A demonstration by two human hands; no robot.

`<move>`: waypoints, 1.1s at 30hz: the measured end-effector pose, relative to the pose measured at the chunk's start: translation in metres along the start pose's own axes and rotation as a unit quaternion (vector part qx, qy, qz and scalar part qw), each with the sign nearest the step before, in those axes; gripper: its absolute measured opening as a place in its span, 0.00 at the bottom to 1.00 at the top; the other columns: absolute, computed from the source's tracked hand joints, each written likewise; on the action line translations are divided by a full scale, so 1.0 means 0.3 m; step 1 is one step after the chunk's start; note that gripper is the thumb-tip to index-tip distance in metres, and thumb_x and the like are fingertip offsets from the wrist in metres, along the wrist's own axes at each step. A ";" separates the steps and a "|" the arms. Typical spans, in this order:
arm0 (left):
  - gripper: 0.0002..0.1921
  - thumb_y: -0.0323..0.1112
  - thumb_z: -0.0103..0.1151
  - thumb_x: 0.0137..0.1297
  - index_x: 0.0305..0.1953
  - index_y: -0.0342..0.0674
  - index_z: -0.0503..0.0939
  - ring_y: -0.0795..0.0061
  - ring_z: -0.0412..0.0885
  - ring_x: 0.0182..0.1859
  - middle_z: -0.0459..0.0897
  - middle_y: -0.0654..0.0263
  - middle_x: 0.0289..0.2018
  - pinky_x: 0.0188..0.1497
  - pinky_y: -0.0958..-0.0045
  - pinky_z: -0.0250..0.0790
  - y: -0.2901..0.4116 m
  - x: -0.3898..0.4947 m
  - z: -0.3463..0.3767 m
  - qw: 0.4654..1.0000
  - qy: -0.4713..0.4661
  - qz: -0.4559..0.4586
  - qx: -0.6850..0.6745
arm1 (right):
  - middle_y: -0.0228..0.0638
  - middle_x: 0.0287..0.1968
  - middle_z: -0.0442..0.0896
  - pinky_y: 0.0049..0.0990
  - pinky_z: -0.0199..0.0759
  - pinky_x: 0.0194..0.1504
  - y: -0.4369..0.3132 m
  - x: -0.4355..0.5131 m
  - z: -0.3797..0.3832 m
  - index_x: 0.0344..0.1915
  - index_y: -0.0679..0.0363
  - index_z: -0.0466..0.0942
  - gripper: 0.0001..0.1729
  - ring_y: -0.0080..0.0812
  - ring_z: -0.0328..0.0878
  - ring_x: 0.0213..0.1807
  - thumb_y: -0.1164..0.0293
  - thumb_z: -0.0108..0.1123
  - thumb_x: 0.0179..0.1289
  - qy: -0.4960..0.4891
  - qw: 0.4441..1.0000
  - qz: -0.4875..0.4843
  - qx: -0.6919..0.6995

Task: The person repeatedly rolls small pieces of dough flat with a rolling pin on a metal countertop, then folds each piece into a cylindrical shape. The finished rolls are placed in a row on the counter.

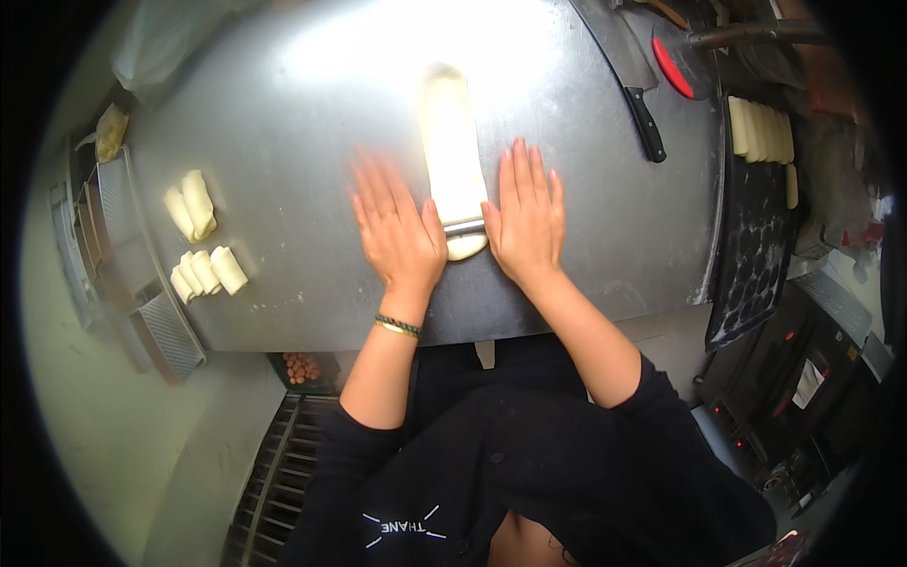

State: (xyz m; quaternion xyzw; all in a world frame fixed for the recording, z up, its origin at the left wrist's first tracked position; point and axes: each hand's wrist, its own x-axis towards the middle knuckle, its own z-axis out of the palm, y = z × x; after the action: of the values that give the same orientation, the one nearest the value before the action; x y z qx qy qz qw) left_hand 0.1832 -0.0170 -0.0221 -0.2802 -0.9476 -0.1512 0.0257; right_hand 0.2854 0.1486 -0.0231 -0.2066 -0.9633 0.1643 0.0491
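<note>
A long, flattened strip of pale dough (453, 156) lies lengthwise on the metal worktable (305, 212), its far end washed out by glare. Across its near end sits a slim metal rolling pin (465, 228), with a rounded lip of dough on the near side. My left hand (399, 230) is flat, palm down, over the pin's left end, its fingers blurred. Over the right end my right hand (528, 223) lies flat too, fingers extended and slightly apart. Neither hand's fingers curl around the pin; its ends are hidden under the palms.
Folded dough pieces (191, 205) and several small dough rolls (209, 273) lie at left. A black-handled cleaver (643, 124) and a red-handled tool (672, 67) lie at far right. Beyond the right edge, a dark tray (751, 248) carries a row of dough pieces (762, 131).
</note>
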 end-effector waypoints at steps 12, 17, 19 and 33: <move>0.38 0.43 0.56 0.83 0.87 0.35 0.59 0.43 0.49 0.91 0.56 0.49 0.90 0.90 0.43 0.43 0.022 -0.449 -0.052 0.995 -0.089 -0.006 -0.045 | 0.35 0.92 0.60 0.57 0.51 0.86 -0.008 -0.460 -0.018 0.89 0.51 0.62 0.49 0.49 0.53 0.92 0.52 0.71 0.76 -0.041 0.999 -0.016 0.016; 0.39 0.41 0.60 0.81 0.87 0.36 0.60 0.36 0.48 0.90 0.54 0.48 0.90 0.88 0.37 0.49 0.024 -0.601 -0.114 0.988 -0.144 0.000 -0.061 | 0.36 0.89 0.64 0.57 0.50 0.87 0.019 -0.603 -0.052 0.87 0.52 0.67 0.48 0.47 0.55 0.91 0.53 0.73 0.73 -0.052 0.997 -0.061 -0.014; 0.37 0.36 0.65 0.78 0.84 0.38 0.66 0.44 0.62 0.85 0.67 0.54 0.84 0.86 0.41 0.55 0.022 -0.607 -0.154 0.992 -0.114 0.021 -0.040 | 0.32 0.84 0.70 0.53 0.53 0.85 0.005 -0.594 -0.092 0.85 0.50 0.70 0.45 0.42 0.61 0.86 0.54 0.73 0.73 -0.050 0.997 -0.059 -0.023; 0.20 0.29 0.71 0.70 0.62 0.41 0.89 0.50 0.78 0.64 0.85 0.56 0.60 0.73 0.51 0.67 0.044 0.135 -0.242 0.983 0.049 0.095 -0.151 | 0.36 0.48 0.85 0.42 0.79 0.52 0.208 -0.207 -0.196 0.57 0.54 0.85 0.22 0.47 0.84 0.51 0.73 0.77 0.62 0.088 0.986 -0.016 0.139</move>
State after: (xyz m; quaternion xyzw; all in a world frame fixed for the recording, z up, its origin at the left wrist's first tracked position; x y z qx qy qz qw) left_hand 0.1538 -0.0071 0.0560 -0.3619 -0.8804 -0.3033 0.0437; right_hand 0.3752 0.1941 0.0097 -0.1958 -0.9263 0.2766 0.1646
